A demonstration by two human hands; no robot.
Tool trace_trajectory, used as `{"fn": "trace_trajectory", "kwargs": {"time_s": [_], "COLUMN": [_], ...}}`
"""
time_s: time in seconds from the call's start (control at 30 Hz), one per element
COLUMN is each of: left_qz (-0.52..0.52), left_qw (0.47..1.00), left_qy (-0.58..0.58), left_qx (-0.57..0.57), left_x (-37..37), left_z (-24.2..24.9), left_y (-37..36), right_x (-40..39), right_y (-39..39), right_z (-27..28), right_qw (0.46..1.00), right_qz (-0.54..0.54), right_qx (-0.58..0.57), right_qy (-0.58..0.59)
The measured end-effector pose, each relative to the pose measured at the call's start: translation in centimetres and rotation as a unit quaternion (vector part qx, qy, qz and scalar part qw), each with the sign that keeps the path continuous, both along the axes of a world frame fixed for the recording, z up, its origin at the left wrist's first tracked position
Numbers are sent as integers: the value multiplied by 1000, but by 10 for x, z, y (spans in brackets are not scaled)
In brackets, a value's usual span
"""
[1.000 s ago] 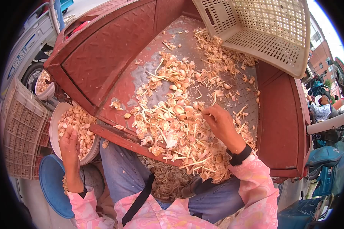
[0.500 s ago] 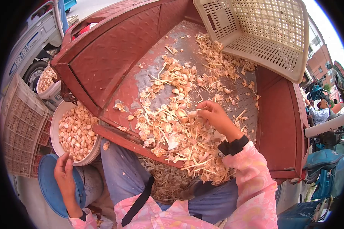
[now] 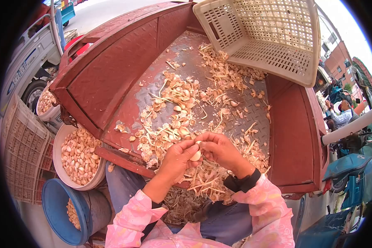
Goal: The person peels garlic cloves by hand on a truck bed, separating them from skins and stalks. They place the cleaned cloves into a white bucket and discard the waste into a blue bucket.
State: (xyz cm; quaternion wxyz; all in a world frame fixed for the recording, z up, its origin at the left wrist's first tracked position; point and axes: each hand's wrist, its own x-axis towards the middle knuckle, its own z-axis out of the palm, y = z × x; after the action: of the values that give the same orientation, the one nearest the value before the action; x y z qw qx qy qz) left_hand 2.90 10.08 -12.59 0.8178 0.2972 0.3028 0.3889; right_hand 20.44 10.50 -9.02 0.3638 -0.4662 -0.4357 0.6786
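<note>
My two hands meet over the near edge of the red metal truck bed (image 3: 177, 53). My left hand (image 3: 175, 162) is closed, its fingers around a pale garlic clove (image 3: 196, 156). The thumb and fingers of my right hand (image 3: 224, 152) pinch at a second small pale clove, touching the left fingertips; part of it is hidden. Beneath and beyond both hands lies a heap of garlic cloves, skins and dry stalks (image 3: 180, 107). At the left, a white bucket (image 3: 58, 159) is full of loose cloves, and below it a blue bucket (image 3: 49, 215) lies tilted with a few cloves inside.
A cream plastic crate (image 3: 277, 62) rests tilted at the bed's far right. Stacked crates (image 3: 22, 144) and another bucket of cloves (image 3: 45, 103) stand at left. Husks (image 3: 182, 204) cover the ground between my knees. Scooters (image 3: 347, 169) and a person (image 3: 341, 113) are at right.
My left hand has come from beside the buckets to meet my right hand, which drew back from the heap with garlic. The blue bucket's inside is now uncovered. The view has shifted slightly.
</note>
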Motion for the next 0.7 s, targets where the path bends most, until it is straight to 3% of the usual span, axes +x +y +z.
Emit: {"fn": "trace_trajectory", "kwargs": {"time_s": [0.03,0.13,0.3,0.5,0.57,0.6,0.63,0.7], "left_qz": [-12,6,-2,-18,-17,-42,-68,-136], "left_qw": [1000,999,996,998,996,991,983,967], "left_qy": [5,-2,-88,-37,-82,-127,-172,-218], "left_qx": [11,48,-9,41,30,24,16,-6], "left_x": [5,8,4,-10,-20,-24,-29,-33], "left_z": [5,5,-7,15,33,54,80,128], "left_y": [5,7,5,-8,-20,-32,-49,-83], "right_x": [3,5,2,-1,4,8,10,15], "right_y": [0,0,-4,-20,-16,-15,-15,-17], "right_z": [7,-5,-4,10,9,7,2,-11], "right_qw": [999,999,997,998,996,978,938,878], "right_qz": [12,13,0,7,21,50,75,110], "right_qx": [13,43,67,34,89,145,200,272], "right_qy": [-40,-12,41,53,-11,-144,-273,-377]}}
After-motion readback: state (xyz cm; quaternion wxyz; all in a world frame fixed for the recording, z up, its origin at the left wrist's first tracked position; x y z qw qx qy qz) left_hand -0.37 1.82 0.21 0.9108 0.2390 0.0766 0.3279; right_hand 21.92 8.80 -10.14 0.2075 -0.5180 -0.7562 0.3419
